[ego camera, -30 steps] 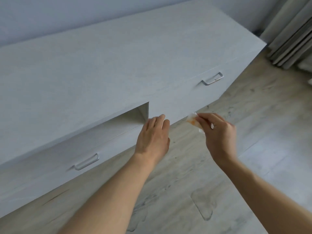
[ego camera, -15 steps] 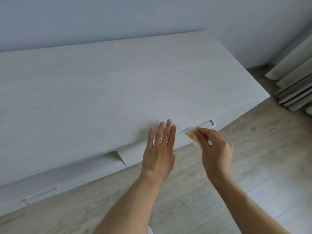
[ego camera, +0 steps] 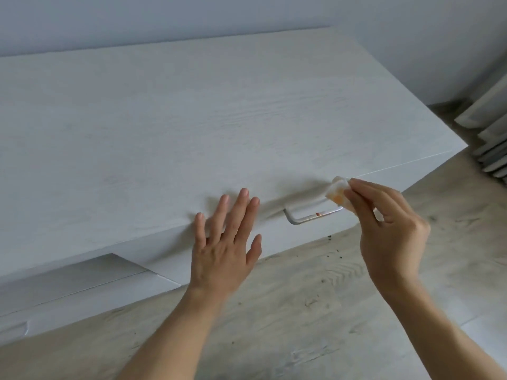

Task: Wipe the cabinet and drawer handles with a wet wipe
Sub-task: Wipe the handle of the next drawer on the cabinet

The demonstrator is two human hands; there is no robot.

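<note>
Cabinet (ego camera: 192, 119), handle (ego camera: 310, 218) end behind wipe (ego camera: 336, 192)

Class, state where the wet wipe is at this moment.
In the head view the wet wipe is right of centre, pinched in the right hand at the right end of the metal drawer handle.

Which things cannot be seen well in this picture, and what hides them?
Right end of the handle, head view: covered by the wipe in the right hand.
Left hand: its palm faces away, head view, so contact with the cabinet is unclear.
Curtain, head view: cut off by the right edge.
</note>
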